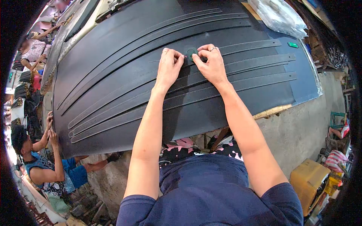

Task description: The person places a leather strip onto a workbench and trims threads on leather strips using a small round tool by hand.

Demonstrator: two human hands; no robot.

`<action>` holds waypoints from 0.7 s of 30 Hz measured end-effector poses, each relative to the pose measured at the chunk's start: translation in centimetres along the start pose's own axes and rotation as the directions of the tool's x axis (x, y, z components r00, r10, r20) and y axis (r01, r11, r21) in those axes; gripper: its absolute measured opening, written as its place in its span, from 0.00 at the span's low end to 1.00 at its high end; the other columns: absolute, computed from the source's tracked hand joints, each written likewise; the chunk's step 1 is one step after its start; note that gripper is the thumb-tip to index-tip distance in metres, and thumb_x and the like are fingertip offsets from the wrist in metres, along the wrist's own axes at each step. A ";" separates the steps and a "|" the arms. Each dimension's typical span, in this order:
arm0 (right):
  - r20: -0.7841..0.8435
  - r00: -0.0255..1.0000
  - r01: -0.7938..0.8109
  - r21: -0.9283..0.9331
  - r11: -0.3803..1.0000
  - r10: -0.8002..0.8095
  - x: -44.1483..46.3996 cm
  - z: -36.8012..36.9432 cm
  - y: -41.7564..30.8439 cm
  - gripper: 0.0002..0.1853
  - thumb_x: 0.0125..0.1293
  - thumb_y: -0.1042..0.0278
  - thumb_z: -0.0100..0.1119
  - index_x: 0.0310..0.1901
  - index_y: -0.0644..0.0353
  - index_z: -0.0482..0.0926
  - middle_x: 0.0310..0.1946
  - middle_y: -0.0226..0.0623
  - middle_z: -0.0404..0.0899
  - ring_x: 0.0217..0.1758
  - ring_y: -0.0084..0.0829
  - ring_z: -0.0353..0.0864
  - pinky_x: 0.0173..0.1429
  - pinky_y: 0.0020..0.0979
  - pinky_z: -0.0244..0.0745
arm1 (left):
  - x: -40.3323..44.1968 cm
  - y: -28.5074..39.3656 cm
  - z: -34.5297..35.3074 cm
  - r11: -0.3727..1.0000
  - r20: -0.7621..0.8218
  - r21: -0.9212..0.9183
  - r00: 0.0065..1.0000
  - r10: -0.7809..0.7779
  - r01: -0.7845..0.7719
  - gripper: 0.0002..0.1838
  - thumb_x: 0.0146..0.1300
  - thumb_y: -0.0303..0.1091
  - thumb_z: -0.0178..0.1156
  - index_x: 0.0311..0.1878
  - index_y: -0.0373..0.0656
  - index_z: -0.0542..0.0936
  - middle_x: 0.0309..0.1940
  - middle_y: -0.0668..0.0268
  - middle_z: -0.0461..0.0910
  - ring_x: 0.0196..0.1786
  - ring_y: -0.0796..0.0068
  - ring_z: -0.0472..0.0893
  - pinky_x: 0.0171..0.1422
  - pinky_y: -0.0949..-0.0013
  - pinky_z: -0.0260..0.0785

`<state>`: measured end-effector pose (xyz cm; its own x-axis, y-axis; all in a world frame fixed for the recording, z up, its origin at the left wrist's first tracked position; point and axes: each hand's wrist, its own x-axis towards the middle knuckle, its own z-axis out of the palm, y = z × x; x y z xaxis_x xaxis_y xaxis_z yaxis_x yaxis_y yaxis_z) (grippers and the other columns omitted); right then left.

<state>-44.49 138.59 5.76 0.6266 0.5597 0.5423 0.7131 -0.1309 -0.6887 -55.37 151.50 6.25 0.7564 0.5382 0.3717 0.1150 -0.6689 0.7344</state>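
My left hand (pixel 170 67) is closed in a pinch above the black sheet. A thin line, perhaps a thread, lies just left of its fingers; what the fingertips hold is too small to make out. My right hand (pixel 211 64), with a ring on one finger, is also pinched closed, its contents hidden. Between the two hands sits a small dark green round object (pixel 191 50), maybe a spool. Under and around my hands lie several long black straps with stitched edges, among them a near strap (pixel 260 81) and a far strap (pixel 196 27), spread lengthwise.
The black sheet (pixel 113 49) covers the table. A small green item (pixel 292 45) and clear plastic bags (pixel 279 17) lie at the right end. A person (pixel 49 165) sits at the left edge, with others beyond. A yellow container (pixel 309 182) stands on the floor at right.
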 end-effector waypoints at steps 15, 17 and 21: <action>0.021 1.000 -0.017 -0.020 1.000 0.018 0.0 -0.2 -0.3 0.11 0.57 0.66 0.65 0.26 0.66 0.81 0.40 0.41 0.80 0.48 0.40 0.76 0.54 0.37 0.69 | 0.1 -0.5 -0.2 1.000 -0.036 -0.019 0.999 -0.015 0.014 0.10 0.65 0.32 0.61 0.36 0.34 0.77 0.34 0.60 0.74 0.35 0.70 0.77 0.42 0.69 0.71; 0.018 1.000 -0.019 -0.014 1.000 0.020 0.0 -0.2 -0.3 0.12 0.56 0.65 0.66 0.25 0.66 0.81 0.40 0.42 0.79 0.48 0.41 0.75 0.54 0.37 0.70 | 0.2 -0.9 -0.3 0.999 -0.063 -0.035 0.997 -0.041 0.039 0.10 0.65 0.33 0.61 0.37 0.33 0.77 0.35 0.60 0.75 0.35 0.71 0.79 0.42 0.69 0.72; 0.029 1.000 -0.001 -0.030 1.000 0.002 0.0 -0.2 -0.3 0.12 0.56 0.65 0.66 0.25 0.66 0.81 0.39 0.42 0.79 0.48 0.41 0.75 0.54 0.37 0.71 | 0.2 -0.9 -0.5 0.982 -0.109 -0.143 0.984 -0.141 0.125 0.10 0.67 0.33 0.59 0.40 0.33 0.76 0.36 0.61 0.78 0.35 0.74 0.82 0.41 0.70 0.73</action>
<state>-44.61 138.45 6.11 0.6181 0.5833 0.5269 0.7219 -0.1560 -0.6742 -55.64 152.46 5.87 0.6580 0.6799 0.3237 0.1156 -0.5160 0.8488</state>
